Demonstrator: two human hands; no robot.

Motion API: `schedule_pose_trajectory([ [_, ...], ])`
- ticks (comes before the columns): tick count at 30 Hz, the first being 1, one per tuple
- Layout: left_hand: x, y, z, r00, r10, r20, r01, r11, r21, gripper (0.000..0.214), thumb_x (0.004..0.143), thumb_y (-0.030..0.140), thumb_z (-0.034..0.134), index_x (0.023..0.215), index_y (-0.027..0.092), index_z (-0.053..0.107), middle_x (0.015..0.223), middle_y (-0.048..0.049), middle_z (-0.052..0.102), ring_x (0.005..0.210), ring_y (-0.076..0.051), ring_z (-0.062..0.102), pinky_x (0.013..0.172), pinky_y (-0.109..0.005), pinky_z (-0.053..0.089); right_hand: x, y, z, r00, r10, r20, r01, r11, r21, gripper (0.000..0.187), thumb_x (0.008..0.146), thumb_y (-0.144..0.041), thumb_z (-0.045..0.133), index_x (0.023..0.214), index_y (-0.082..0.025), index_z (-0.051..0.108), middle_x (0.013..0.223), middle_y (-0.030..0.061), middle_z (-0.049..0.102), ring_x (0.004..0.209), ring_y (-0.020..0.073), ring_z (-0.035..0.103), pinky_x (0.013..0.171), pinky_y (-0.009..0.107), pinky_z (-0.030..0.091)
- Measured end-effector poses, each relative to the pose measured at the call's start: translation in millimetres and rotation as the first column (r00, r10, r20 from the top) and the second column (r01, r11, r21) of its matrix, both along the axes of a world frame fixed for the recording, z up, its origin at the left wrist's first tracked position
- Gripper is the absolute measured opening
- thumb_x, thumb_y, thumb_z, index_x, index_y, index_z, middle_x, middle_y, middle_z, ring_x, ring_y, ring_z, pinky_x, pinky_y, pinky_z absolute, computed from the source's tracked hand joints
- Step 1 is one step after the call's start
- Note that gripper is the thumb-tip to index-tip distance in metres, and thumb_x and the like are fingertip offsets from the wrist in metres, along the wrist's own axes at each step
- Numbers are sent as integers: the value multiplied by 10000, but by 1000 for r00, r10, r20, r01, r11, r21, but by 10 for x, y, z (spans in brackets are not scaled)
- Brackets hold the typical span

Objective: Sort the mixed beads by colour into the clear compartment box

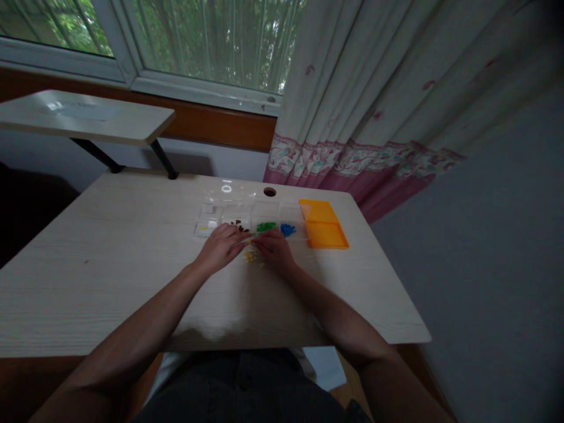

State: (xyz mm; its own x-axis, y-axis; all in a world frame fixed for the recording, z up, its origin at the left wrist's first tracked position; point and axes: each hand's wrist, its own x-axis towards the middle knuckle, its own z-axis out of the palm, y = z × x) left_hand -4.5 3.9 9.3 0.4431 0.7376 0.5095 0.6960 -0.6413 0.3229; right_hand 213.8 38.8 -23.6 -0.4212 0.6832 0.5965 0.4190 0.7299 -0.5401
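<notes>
My left hand (220,248) and my right hand (277,249) meet with pinched fingertips above the table, in front of a clear plastic compartment box. Whatever they pinch is too small to make out; a bit of yellow shows between the fingertips. Just below the fingers lies a loose pile of small yellow and pale pieces (253,257). In the open box, separate compartments hold dark brown pieces (238,224), green pieces (266,227) and blue pieces (288,230). A little yellow (204,228) shows in the leftmost compartment. My left fingers partly cover the brown ones.
An orange open case (326,234) lies right of the box. The pale wooden table (110,282) has a round hole (269,191) near its back edge. A raised shelf (132,120) stands at the back left; a curtain (335,129) hangs behind, at right.
</notes>
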Motion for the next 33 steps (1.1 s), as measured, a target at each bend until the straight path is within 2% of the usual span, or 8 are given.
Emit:
schedule_pose_trajectory([
  [8, 21, 12, -50, 999, -31, 4, 31, 999, 34, 267, 955, 326, 519, 1106, 214, 709, 904, -83, 636, 887, -208, 544, 781, -348, 474, 14, 19, -44, 999, 32, 4, -31, 998, -62, 165, 888, -306, 646, 988, -263, 770, 840, 46, 659, 851, 171, 588, 800, 328, 490],
  [16, 4, 12, -57, 1000, -22, 12, 21, 998, 52, 236, 943, 333, 546, 1050, 236, 732, 881, -75, 658, 884, -204, 573, 790, -346, 480, 21, -2, -26, 999, 8, 54, -3, 994, -107, 167, 888, -320, 639, 968, -250, 769, 901, 63, 671, 894, 185, 602, 807, 335, 502],
  [20, -33, 25, -17, 1000, -8, 29, 7, 999, 39, 218, 940, 321, 551, 986, 216, 737, 897, -77, 683, 893, -206, 581, 804, -346, 474, 23, -27, 2, 998, 14, 67, -9, 998, -67, 170, 900, -310, 623, 960, -243, 768, 860, 55, 668, 875, 178, 593, 818, 331, 489],
  [26, -170, 50, 82, 989, 118, 89, -123, 991, 53, 211, 934, 336, 559, 938, 202, 722, 865, -74, 685, 871, -209, 570, 814, -359, 452, 58, -88, 14, 976, 51, 214, -62, 997, 46, 111, 864, -291, 677, 918, -255, 768, 908, 48, 687, 964, 200, 553, 904, 367, 445],
  [33, -369, 103, 173, 947, 281, 155, -297, 951, 85, 187, 913, 335, 580, 894, 197, 705, 864, -74, 674, 880, -224, 548, 833, -384, 430, 79, -101, 32, 955, 59, 289, -72, 997, 32, 106, 859, -271, 683, 929, -286, 762, 995, 33, 702, 1063, 215, 535, 966, 393, 416],
])
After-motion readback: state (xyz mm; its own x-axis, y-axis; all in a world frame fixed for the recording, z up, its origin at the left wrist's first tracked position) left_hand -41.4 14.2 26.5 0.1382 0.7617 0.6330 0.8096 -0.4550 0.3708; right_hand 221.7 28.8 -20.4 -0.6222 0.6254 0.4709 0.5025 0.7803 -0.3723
